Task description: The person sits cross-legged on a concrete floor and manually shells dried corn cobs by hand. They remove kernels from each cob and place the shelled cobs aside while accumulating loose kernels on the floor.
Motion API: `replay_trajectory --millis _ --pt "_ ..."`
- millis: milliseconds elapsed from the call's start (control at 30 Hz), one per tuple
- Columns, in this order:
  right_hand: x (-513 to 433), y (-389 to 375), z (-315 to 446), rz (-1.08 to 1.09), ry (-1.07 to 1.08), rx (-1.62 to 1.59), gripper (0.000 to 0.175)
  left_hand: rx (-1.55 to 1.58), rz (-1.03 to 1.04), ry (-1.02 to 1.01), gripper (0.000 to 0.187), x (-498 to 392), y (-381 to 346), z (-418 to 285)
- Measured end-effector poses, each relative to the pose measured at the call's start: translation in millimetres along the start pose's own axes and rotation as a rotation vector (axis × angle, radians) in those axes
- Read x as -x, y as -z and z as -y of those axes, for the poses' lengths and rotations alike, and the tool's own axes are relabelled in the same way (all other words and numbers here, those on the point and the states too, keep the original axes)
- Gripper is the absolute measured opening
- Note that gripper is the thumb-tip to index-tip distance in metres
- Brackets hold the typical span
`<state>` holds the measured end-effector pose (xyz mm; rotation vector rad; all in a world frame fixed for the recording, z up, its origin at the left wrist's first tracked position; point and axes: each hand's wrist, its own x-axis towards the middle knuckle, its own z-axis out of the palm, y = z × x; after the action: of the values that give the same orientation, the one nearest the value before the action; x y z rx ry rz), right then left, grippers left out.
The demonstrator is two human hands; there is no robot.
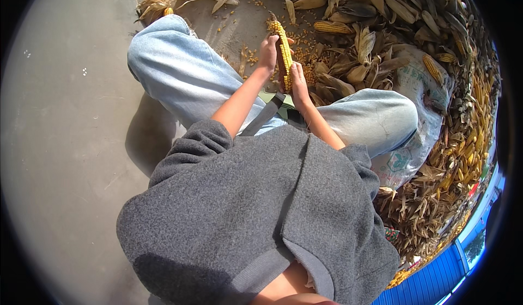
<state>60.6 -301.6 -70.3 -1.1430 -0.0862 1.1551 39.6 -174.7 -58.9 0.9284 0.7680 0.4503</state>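
Observation:
An ear of corn [287,56] stands lengthwise between both hands, its thin dried tip pointing away from me. Yellow kernels cover its right side, while a dark reddish strip of bare cob runs down the left. My left hand [268,53] grips the upper half, with fingertips showing beyond the ear. Against the lower right side, my right hand [299,82] lies with its fingers along the kernels. Loose corn kernels [301,51] are scattered on the ground below the hands.
Dry corn husks [359,66] and unshelled ears [333,27] pile up at the right. A white woven sack [412,72] lies by my right knee. Another husked-back ear [167,11] rests beyond my left knee. Concrete floor [73,141] spans the left.

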Motion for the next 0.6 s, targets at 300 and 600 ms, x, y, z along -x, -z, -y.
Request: replay_trajectory --millis 300,600 --pt "0 -1 1 -0.018 -0.006 0.037 0.027 0.154 -0.008 0.086 0.040 -3 4 3" --pt "-2 0 -4 -0.001 0.019 0.042 0.027 0.128 -0.088 0.080 0.034 -2 0 -4"
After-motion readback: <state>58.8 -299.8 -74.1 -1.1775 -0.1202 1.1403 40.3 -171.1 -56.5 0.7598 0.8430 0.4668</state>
